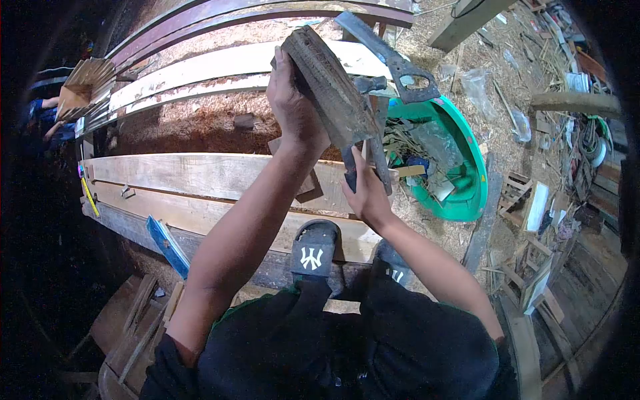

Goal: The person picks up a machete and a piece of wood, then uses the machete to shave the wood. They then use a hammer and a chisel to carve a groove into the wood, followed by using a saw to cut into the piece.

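Observation:
My left hand is closed around a thick, rough wooden block, held tilted above the bench. Just below the block's near end, my right hand is closed on a tool with a dark handle; the block hides its upper part. A hammer shows beyond the block, with a long shaft running down beside my right fingers. Farther out lies a handsaw, its handle over the rim of a green tub.
Long planks form a bench before my feet, which wear dark slippers. Wood shavings cover the ground. A blue-edged object leans at the left. Scrap wood and plastic litter the right side. Another person's arm shows far left.

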### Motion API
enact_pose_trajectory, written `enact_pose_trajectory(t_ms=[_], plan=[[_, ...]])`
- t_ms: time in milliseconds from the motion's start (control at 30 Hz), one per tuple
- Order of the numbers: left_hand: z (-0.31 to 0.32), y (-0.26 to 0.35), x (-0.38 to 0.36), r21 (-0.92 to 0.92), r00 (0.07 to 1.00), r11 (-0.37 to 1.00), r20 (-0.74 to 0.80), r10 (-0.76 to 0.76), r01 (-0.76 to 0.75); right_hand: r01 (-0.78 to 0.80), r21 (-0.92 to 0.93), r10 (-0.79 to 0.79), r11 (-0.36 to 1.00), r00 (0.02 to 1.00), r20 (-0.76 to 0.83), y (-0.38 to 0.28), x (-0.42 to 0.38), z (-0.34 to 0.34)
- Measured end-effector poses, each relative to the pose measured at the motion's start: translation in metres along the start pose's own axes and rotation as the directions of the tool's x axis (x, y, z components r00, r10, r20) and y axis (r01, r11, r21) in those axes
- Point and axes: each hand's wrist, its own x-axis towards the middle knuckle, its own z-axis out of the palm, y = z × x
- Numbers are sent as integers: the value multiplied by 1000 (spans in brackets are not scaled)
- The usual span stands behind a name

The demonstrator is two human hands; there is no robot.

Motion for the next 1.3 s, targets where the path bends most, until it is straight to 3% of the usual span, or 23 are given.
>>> enact_pose_trajectory(t_ms=[33, 100, 133, 200, 333, 400, 433, 467, 500, 567, 700, 767, 900, 1000, 1067, 1200, 1300], plan=[[-1, 0, 1, 6, 1000, 1000, 19, -10, 10, -2, 0, 2, 1000, 1000, 1, 1, 0, 1], [-1, 0, 0, 11, 999, 1000, 35, -23, 23, -182, -85, 193, 980, 970, 149, -2, 1, 2], [0, -1, 0, 52, 1000, 999, 11, 10, -10, -184, -86, 195, 979, 969, 151, -5, 1, 2], [0, -3, 1, 93, 999, 995, -10, 42, -41, -203, -260, 250, 944, 955, 162, -11, 2, 0], [-5, -5, 3, 122, 1000, 993, -21, 2, 1, -32, -419, 66, 907, 996, 65, -12, 3, -6], [-5, -4, 1, 115, 1000, 993, -24, -15, 18, -194, -519, 347, 833, 912, 216, -27, 20, -29], [-3, -3, -1, 130, 999, 991, -17, -31, 33, -197, -521, 351, 830, 911, 216, -31, 26, -42], [-2, -2, -2, 144, 999, 988, -9, -47, 48, -290, -128, 300, 949, 951, 74, -32, 30, -56], [-3, -2, -3, 139, 999, 989, -9, -50, 51, -268, 290, 304, 919, 949, -83, -39, 36, -71], [-2, -4, -5, 169, 997, 982, -8, -82, 82, -166, 543, 389, 823, 862, -326, -82, 55, -102], [3, -8, -9, 185, 992, 976, 14, -122, 118, -43, 612, 238, 789, 941, -241, -100, 69, -128], [2, -9, -10, 207, 988, 971, 74, -139, 121, 110, 320, -1, 941, 947, -322, -95, 71, -125], [11, -8, -18, 240, 992, 965, 38, -121, 108, -66, 461, 201, 885, 947, -249, -103, 67, -126], [17, -8, -22, 296, 996, 951, 0, -94, 90, -127, 478, 257, 869, 941, -219, -102, 67, -126], [16, -14, -21, 348, 996, 935, -78, -49, 73, -60, 414, 192, 908, 939, -285, -101, 67, -124], [15, -19, -24, 419, 996, 905, -80, -43, 73, 64, 215, 31, 974, 910, -414, -96, 62, -119], [16, -19, -27, 388, 995, 918, -84, -51, 79, 87, 157, -15, 984, 912, -409, -96, 59, -120]])
